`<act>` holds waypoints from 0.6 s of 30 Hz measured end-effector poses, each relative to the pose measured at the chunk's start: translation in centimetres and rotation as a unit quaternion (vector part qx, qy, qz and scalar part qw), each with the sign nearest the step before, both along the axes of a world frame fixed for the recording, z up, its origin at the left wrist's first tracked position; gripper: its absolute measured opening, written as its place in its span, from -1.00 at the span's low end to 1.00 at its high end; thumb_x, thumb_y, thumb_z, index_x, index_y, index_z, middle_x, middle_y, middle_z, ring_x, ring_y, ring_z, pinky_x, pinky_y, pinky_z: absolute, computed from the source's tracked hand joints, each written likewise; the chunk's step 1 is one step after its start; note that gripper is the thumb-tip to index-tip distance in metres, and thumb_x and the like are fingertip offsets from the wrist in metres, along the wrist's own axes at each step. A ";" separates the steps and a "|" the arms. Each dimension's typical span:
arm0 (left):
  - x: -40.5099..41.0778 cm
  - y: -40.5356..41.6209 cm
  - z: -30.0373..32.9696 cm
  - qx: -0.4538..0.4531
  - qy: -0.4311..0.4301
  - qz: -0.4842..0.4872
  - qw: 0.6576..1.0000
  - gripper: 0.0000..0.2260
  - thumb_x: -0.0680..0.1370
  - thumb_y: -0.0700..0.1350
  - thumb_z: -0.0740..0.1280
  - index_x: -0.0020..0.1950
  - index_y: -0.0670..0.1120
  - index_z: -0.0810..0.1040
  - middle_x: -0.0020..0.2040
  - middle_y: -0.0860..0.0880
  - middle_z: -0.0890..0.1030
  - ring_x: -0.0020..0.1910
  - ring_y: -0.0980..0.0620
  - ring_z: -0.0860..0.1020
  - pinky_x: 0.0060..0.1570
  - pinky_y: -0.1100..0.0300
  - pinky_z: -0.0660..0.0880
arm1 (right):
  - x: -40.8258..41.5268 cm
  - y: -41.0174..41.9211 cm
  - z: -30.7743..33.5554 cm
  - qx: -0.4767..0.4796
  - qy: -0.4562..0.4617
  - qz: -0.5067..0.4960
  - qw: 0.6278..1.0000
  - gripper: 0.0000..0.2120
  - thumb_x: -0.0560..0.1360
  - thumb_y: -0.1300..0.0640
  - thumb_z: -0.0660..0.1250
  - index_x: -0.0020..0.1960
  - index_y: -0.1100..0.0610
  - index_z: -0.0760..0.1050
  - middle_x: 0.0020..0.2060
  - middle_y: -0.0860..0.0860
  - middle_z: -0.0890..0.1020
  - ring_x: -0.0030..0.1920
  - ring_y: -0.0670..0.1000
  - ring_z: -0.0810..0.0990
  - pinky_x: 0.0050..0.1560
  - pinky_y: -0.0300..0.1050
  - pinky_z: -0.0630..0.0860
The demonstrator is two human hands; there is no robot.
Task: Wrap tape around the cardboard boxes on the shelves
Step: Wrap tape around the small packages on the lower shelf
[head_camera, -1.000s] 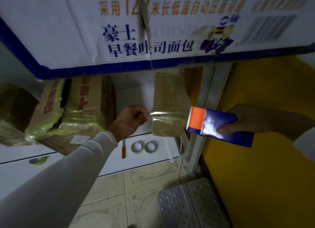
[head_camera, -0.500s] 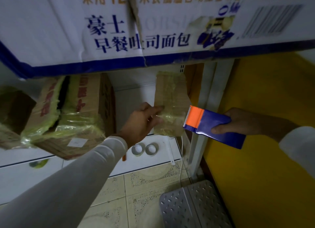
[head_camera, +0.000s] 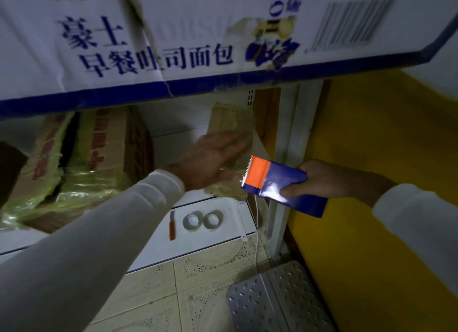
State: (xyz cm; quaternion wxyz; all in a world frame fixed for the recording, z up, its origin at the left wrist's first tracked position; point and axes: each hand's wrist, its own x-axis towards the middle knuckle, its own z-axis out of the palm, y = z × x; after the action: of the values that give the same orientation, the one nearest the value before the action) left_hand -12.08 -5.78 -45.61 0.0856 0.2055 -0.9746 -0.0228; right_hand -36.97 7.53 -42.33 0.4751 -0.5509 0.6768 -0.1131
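Observation:
A small brown cardboard box (head_camera: 230, 119), wrapped in clear tape, stands on the middle shelf by the white upright. My left hand (head_camera: 213, 161) lies flat against its front with fingers stretched out, pressing on the tape; it is blurred. My right hand (head_camera: 319, 180) grips a blue tape dispenser (head_camera: 280, 185) with an orange toothed end, held just right of the box. A large white box with blue print (head_camera: 173, 41) fills the shelf above. Tape-wrapped brown boxes (head_camera: 81, 163) sit at the left.
Two tape rolls (head_camera: 202, 220) and an orange-handled knife (head_camera: 172, 225) lie on the white bottom shelf (head_camera: 153, 247). A metal step (head_camera: 272, 299) stands on the tiled floor below. A yellow wall (head_camera: 371, 232) is at the right.
My left hand let go of the pinched tape end, opened and moved right onto the small box, smoothing the tape. The dispenser stayed near the box's right edge.

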 end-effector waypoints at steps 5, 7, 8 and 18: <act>0.3 -1.3 -3.2 0.067 -0.026 -0.034 0.997 -0.41 0.58 0.24 -0.01 0.51 -0.05 0.05 0.52 -0.15 0.21 0.49 -0.11 0.16 0.46 -0.05 0.08 | 0.5 0.2 -0.2 -0.009 -0.018 0.022 1.000 -0.76 0.45 0.01 0.46 -0.29 0.09 0.52 -0.47 -0.01 0.58 -0.45 -0.06 0.53 -0.34 -0.19 0.39; 0.6 -1.5 -3.2 0.069 -0.022 -0.034 0.997 -0.45 0.57 0.20 0.02 0.49 -0.01 0.04 0.52 -0.12 0.22 0.48 -0.04 0.14 0.46 -0.02 0.07 | 0.2 0.4 0.3 -0.003 -0.014 0.036 0.999 -0.76 0.46 0.01 0.45 -0.28 0.11 0.52 -0.44 0.03 0.56 -0.45 -0.03 0.52 -0.38 -0.25 0.39; 0.6 -1.5 -3.1 0.072 -0.031 -0.031 0.996 -0.47 0.58 0.19 0.03 0.49 0.02 0.03 0.53 -0.10 0.20 0.49 0.00 0.11 0.47 0.00 0.05 | -0.1 0.7 0.7 -0.002 -0.008 0.042 0.999 -0.76 0.47 0.02 0.44 -0.29 0.11 0.52 -0.45 0.03 0.55 -0.46 -0.04 0.51 -0.41 -0.28 0.38; 0.6 -1.6 -3.3 0.082 -0.029 -0.024 0.996 -0.45 0.58 0.18 0.03 0.53 0.01 0.08 0.55 -0.03 0.13 0.49 0.11 0.01 0.46 0.14 -0.09 | -1.6 1.8 1.8 0.002 0.092 0.044 0.995 -0.75 0.46 -0.07 0.43 -0.30 0.02 0.50 -0.50 -0.08 0.57 -0.52 -0.17 0.51 -0.37 -0.24 0.38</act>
State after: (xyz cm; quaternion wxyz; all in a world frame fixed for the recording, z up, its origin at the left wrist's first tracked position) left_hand -11.52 -7.40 -48.90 0.0397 0.1885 -0.9763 -0.0991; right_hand -38.56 9.37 -40.49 0.4165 -0.5876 0.6926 -0.0399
